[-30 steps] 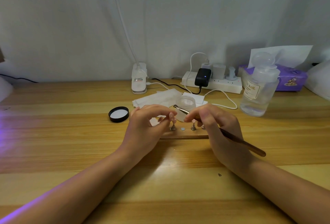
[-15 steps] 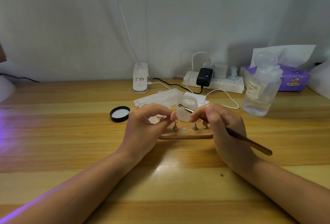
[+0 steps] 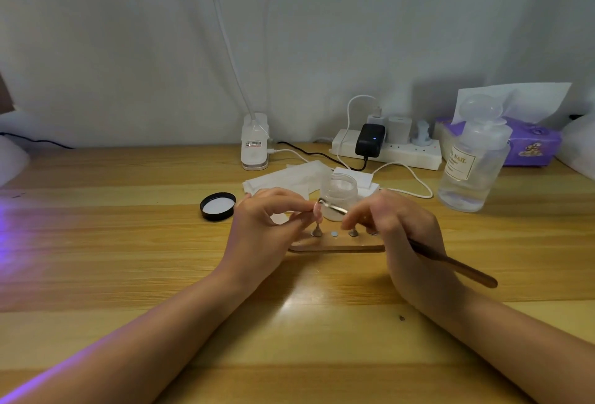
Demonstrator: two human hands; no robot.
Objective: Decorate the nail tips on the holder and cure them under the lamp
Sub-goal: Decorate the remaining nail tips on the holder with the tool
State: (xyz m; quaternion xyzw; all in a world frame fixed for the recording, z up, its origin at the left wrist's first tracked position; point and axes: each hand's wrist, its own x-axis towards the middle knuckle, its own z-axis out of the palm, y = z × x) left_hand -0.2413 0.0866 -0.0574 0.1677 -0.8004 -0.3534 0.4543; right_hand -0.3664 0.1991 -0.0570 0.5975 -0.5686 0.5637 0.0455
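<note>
Both forearms are bare from the bottom edge of the view up to the wrists, with no sleeve showing. The left hand (image 3: 264, 226) and right hand (image 3: 407, 242) wear no gloves. The wrists carry no watch or band; rings, if any, are too blurred to make out.

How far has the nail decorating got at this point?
Done: the small jar is open, its black lid beside it. In hand: the left hand steadies a pink nail tip on the wooden holder while the right hand holds the brush to it. Left: other pegs, then curing, not yet begun.
</note>
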